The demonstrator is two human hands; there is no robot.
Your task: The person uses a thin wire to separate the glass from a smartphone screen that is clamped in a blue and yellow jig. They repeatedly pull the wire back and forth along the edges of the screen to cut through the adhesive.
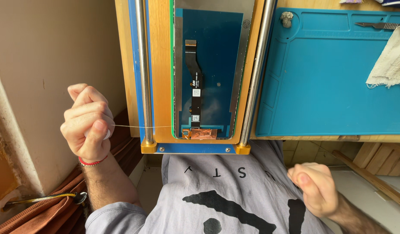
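Note:
My left hand [88, 123] is closed around a small white wad and pinches a thin wire [139, 126]. The wire runs taut to the right, into the near edge of a phone screen panel [211, 56]. The panel lies back-up, blue with a black flex cable [195, 82] and a copper strip [202, 133], on an orange separator plate [160, 86] between two metal rails [142, 69]. My right hand [314, 186] is a closed fist below the bench, to the right of the plate. Whether the wire reaches it cannot be seen.
A blue work mat [334, 82] lies to the right of the plate. On it rest a white cloth [392, 58], a metal scalpel [377, 26] and a small grey wad [287, 18]. A beige wall [44, 65] stands to the left. A spoon [79, 198] pokes out at lower left.

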